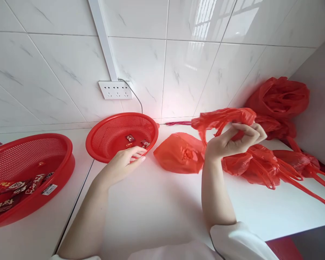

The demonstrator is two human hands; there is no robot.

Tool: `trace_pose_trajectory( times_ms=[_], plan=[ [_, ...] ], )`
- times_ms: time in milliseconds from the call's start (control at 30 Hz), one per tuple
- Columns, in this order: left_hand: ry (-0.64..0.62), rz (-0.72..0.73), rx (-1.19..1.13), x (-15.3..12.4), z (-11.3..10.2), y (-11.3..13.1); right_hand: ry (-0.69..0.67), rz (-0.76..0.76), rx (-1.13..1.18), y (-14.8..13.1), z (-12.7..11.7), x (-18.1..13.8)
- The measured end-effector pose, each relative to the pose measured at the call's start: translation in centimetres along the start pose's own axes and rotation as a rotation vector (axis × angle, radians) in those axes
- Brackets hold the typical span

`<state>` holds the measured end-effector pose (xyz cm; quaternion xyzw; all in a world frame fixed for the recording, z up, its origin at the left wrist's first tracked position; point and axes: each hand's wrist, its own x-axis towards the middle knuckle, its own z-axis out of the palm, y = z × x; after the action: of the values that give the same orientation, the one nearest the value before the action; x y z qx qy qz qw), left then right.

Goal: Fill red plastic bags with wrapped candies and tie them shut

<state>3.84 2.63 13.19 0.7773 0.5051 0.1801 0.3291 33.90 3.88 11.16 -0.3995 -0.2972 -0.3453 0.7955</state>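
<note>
- Pinching with thumb against curled fingers, the right hand (237, 139) is holding a thin, crumpled red plastic bag (224, 117) up above the white countertop (157, 202).
- Head view: the left hand (126, 160) is resting, fingers curled, at the near rim of the round red perforated plastic basket (111, 135), just beside small wrapped sweets (130, 138); I cannot tell whether it is gripping one.
- Judging by the slippery film, a firm pinch is serving best, lifting it clear of the knotted red bag bundle (180, 153).
</note>
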Motion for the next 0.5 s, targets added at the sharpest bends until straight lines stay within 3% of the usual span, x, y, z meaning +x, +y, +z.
trace_pose_trajectory(
  times_ms=[67,100,133,233,300,367,433,500],
  plan=[
    [0.064,0.086,-0.064,-0.1,0.7,0.6,-0.079,-0.064,0.133,-1.5,-0.2,-0.3],
    [0.096,0.147,-0.101,-0.1,1.0,0.9,-0.195,-0.077,0.216,-2.6,-0.5,-0.5],
    [0.126,0.22,-0.133,-0.2,1.4,1.2,-0.367,-0.071,0.309,-3.8,-0.7,-0.6],
    [0.225,0.456,-0.166,-0.3,2.3,1.9,-1.101,-0.002,0.649,-7.9,-1.4,-0.7],
    [0.311,0.537,-0.184,-0.4,2.5,2.1,-1.522,-0.008,0.86,-10.1,-1.7,-0.6],
    [0.374,0.48,-0.277,-0.5,2.0,2.0,-1.739,-0.004,0.935,-11.3,-1.7,-0.3],
    [0.447,0.335,-0.428,-0.4,1.0,1.6,-1.804,0.081,0.89,-11.4,-1.7,0.0],
    [0.603,0.198,-0.569,-0.2,-0.1,0.9,-1.921,0.196,0.728,-10.4,-1.7,0.0]
  ],
)
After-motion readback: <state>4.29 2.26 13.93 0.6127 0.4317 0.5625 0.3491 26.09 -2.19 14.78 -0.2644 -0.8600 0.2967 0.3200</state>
